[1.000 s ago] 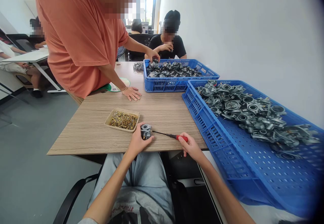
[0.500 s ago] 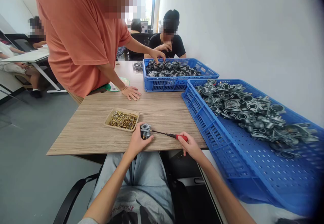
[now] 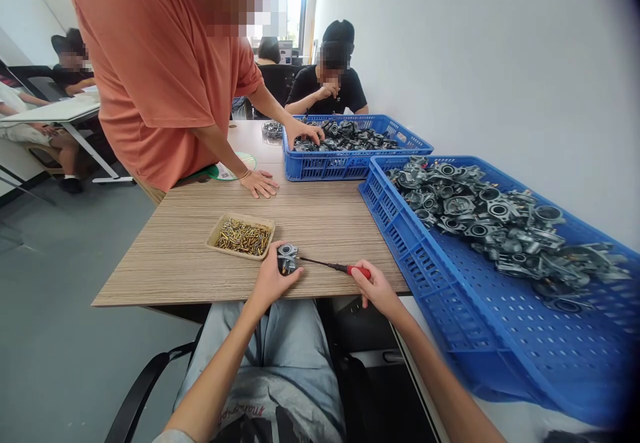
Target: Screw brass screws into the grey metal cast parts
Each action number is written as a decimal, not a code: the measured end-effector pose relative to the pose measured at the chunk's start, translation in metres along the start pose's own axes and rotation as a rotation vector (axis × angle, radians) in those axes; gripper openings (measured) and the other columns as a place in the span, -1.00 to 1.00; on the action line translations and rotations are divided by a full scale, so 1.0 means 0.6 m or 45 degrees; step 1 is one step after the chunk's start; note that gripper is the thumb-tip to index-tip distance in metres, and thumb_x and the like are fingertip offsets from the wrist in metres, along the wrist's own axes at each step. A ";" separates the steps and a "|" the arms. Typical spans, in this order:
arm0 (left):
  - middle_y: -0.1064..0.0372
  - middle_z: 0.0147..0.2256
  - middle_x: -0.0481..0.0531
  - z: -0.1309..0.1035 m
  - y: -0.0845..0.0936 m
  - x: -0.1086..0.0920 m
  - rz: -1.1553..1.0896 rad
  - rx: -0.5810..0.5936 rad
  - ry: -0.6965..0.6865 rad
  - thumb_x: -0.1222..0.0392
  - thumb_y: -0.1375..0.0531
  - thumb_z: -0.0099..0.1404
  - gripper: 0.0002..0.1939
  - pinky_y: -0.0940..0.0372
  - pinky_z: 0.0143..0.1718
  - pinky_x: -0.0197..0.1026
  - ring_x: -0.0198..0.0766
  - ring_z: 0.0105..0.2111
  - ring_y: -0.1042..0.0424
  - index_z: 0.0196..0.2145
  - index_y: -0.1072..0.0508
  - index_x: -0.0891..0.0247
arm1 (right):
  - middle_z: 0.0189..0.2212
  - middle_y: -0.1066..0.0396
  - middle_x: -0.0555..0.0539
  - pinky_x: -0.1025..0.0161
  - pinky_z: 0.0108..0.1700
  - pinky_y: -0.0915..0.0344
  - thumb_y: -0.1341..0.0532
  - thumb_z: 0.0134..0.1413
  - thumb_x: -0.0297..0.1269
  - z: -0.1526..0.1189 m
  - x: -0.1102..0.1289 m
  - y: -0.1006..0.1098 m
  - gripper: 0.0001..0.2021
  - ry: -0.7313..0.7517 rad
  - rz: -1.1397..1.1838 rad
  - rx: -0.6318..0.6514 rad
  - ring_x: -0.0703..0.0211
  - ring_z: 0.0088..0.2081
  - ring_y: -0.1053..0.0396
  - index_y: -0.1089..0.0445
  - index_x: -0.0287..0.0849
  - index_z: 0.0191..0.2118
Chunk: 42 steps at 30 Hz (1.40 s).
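My left hand [image 3: 273, 275] is closed around a small grey metal carburetor [image 3: 288, 252] near the table's front edge, thumb on its near side. In my right hand [image 3: 374, 287] is a screwdriver [image 3: 339, 267] with a red handle and a long dark shaft. The shaft points left and its tip meets the carburetor's right side; whether it sits in a screw is too small to tell. Just left and behind the carburetor stands a beige tray [image 3: 212, 243] filled with small brass-coloured screw-like parts [image 3: 243, 237].
To my right a large blue crate [image 3: 415, 269] holds a heap of metal carburetors [image 3: 480, 219]. Behind it stands a second blue crate [image 3: 325, 167] of similar parts. A co-worker in an orange shirt [image 3: 150, 76] leans over the table [image 3: 170, 256]; another person [image 3: 327, 89] sits beyond.
The co-worker's far hand has moved left and nearer within the back crate, onto the parts there. My hands, the carburetor and the screwdriver hold practically the same position.
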<state>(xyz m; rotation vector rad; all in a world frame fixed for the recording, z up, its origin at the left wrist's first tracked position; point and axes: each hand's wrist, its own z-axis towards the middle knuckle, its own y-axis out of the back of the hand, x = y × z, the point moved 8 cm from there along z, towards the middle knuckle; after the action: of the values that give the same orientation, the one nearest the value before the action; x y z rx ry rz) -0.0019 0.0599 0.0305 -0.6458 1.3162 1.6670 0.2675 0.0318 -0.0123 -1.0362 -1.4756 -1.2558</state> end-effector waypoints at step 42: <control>-0.41 -0.04 0.08 0.000 -0.001 0.002 -0.004 0.013 0.022 0.07 -0.37 0.16 -0.33 -0.34 0.03 -0.08 -0.14 -0.08 -0.47 0.14 -0.16 0.16 | -0.71 -0.10 0.23 0.37 -0.71 -0.14 -0.12 0.25 0.14 -0.006 0.024 0.001 -0.64 -0.022 -0.092 -0.025 0.30 -0.76 -0.19 -0.21 -0.07 -0.32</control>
<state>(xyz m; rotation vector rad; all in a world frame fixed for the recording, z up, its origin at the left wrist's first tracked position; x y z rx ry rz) -0.0019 0.0600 0.0292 -0.6572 1.3351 1.6546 0.2654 0.0288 0.0021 -1.0171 -1.5288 -1.3179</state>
